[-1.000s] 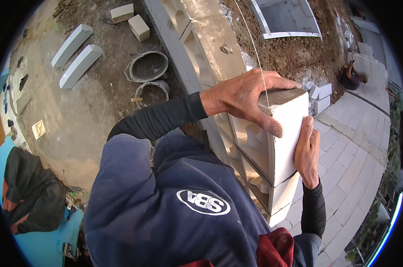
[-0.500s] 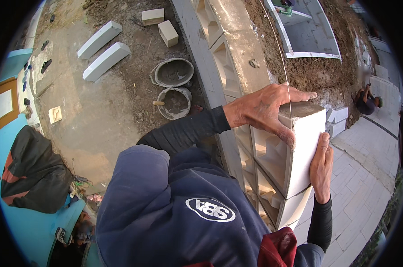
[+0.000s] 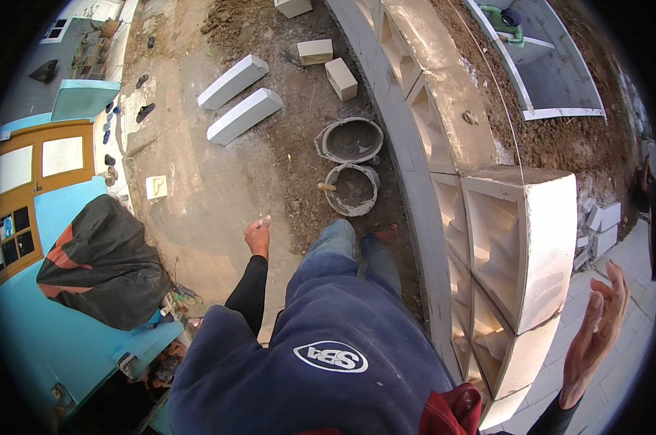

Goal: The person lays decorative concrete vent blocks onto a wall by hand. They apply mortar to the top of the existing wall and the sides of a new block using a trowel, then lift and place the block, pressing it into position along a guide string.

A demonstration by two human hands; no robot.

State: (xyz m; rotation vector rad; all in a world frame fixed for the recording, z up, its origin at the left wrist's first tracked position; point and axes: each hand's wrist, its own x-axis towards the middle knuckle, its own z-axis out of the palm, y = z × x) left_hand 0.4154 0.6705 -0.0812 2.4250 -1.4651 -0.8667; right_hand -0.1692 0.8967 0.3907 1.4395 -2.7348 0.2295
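Observation:
My left hand [image 3: 257, 236] hangs over the ground left of my legs, its fingers curled in and nothing visible in them. At the right my right hand [image 3: 597, 335] is raised with its fingers stretched out, apart from the wall and holding nothing. Between my hands runs a wall of pale hollow decorative blocks with angled recesses. Its end block [image 3: 550, 243] stands at the top of the stack, with a rough mortar-grey upper face, touched by neither hand. A thin string line [image 3: 514, 138] runs down to that block's top.
Two mortar buckets [image 3: 351, 140] stand left of the wall, a wooden handle sticking out of the nearer. Beyond lie two long white blocks [image 3: 245, 116] and cream blocks [image 3: 341, 79]. A dark tarp-covered heap [image 3: 103, 261] is at left. A person in green [image 3: 503, 23] is inside a white-walled pit.
Both hands have let go of the end block. My left hand has swung far to the left and curled; my right has moved right, off the block's face. The view has shifted left.

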